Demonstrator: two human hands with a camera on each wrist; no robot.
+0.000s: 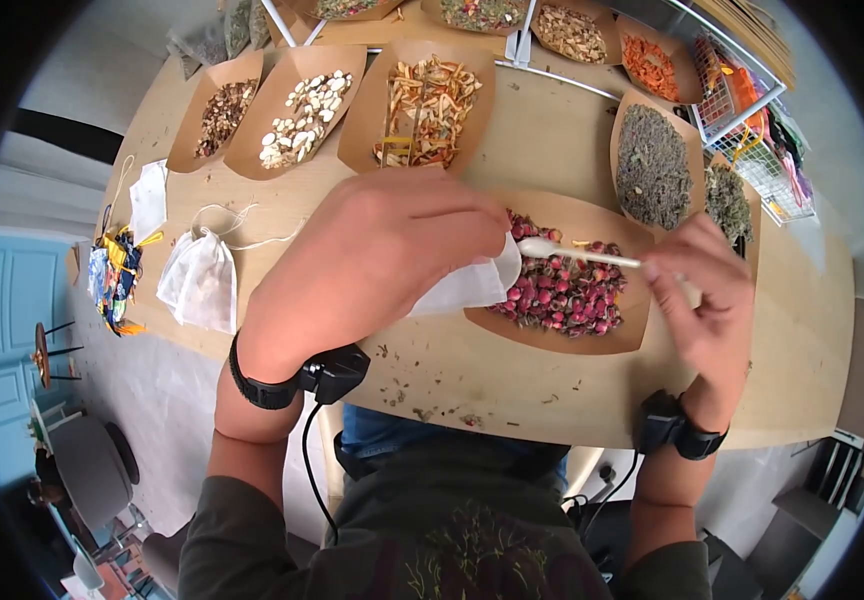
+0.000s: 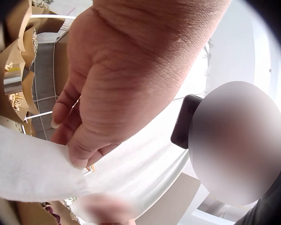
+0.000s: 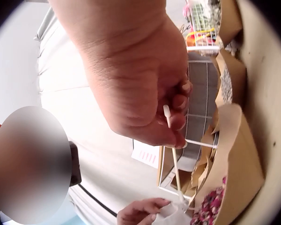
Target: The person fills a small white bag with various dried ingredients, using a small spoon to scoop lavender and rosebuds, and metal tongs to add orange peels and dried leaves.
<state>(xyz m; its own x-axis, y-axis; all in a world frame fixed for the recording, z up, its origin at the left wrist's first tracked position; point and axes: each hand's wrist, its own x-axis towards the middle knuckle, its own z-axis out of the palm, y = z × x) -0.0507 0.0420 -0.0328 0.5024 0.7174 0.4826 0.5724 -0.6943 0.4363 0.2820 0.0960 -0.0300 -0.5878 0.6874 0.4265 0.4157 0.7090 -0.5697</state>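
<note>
In the head view my left hand (image 1: 352, 260) pinches a small white cloth pouch (image 1: 457, 290) over the near left side of a brown paper tray (image 1: 637, 310) of dried rosebuds (image 1: 572, 310). The same pouch (image 2: 28, 164) hangs from the thumb and fingertips in the left wrist view. My right hand (image 1: 702, 295) grips a thin white spoon (image 1: 587, 255) by its handle. Its bowl end is right at the pouch's opening, as the right wrist view shows with the handle (image 3: 175, 171) slanting down to it. What is inside the pouch is hidden.
A tied drawstring pouch (image 1: 197, 285) and small patterned bags (image 1: 117, 270) lie at the left. Paper trays hold orange-brown peel (image 1: 452, 95), white slices (image 1: 307, 110) and grey-purple lavender-like buds (image 1: 657, 165). A wire basket (image 1: 742, 120) stands at the back right.
</note>
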